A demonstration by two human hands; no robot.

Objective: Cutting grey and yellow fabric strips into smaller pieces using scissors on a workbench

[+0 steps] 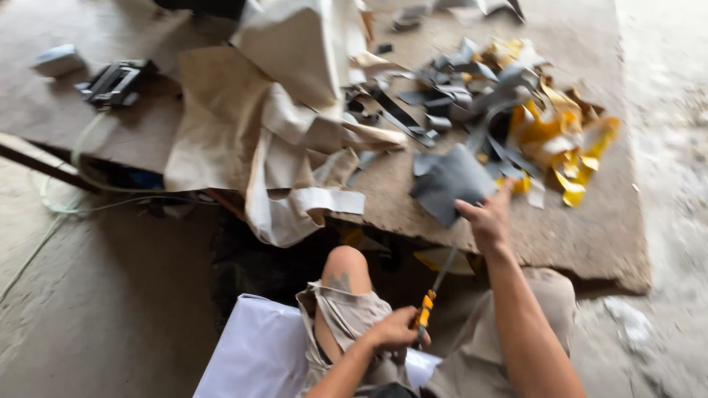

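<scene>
Down at your lap, your left hand is closed tight round the orange-and-black handle of a utility knife. The blade end runs up and away from you, toward the board edge; that grip looks chosen to keep the edge pointed off your bare knee, which sits just left of it. Whether the blade is extended, can't tell, too blurred.

Under your left forearm lies a white sheet or bag, resting against your leg.

Further out, your right hand reaches over the near edge of the brown board. Thumb and fingers pinch the lower corner of a grey piece of sheet material, which lies flat on the board, near edge close to you. Pinning it there reads as steadying it within reach of the knife hand.

Left of that, crumpled beige material drapes over the board edge and hangs down, pushed aside from the grey piece.

Beyond your right hand is a loose heap of grey strips and yellow offcuts, tangled together, well apart from your lap.

Far left on the board: a black metal tool or clamp, with a pale cord trailing off the board to the concrete floor. Neither hand is near it.
</scene>
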